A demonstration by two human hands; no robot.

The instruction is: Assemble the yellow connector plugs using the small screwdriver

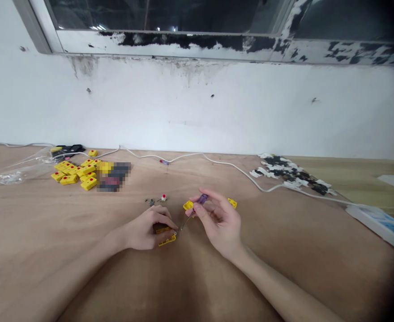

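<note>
My left hand [152, 227] grips an open yellow casing [167, 240] on the wooden table, its fingers partly covering it. My right hand [219, 221] is closed around a screwdriver with a purple handle [203, 199]. The shaft slants down and left, and its tip is close to the casing's right end; whether they touch is unclear. Behind my right fingers sits a yellow piece [188, 205], partly hidden, with another yellow piece [232, 203] to its right. Beyond my left hand lie a small part with a red button [164, 197] and a small dark part [152, 202].
Several yellow boxes with red buttons [69, 168] are piled at the back left, beside a clear plastic bag [22, 172]. A white cable [213, 162] runs along the back, near another small screwdriver [164, 162]. Black and white pieces [284, 170] lie at the back right.
</note>
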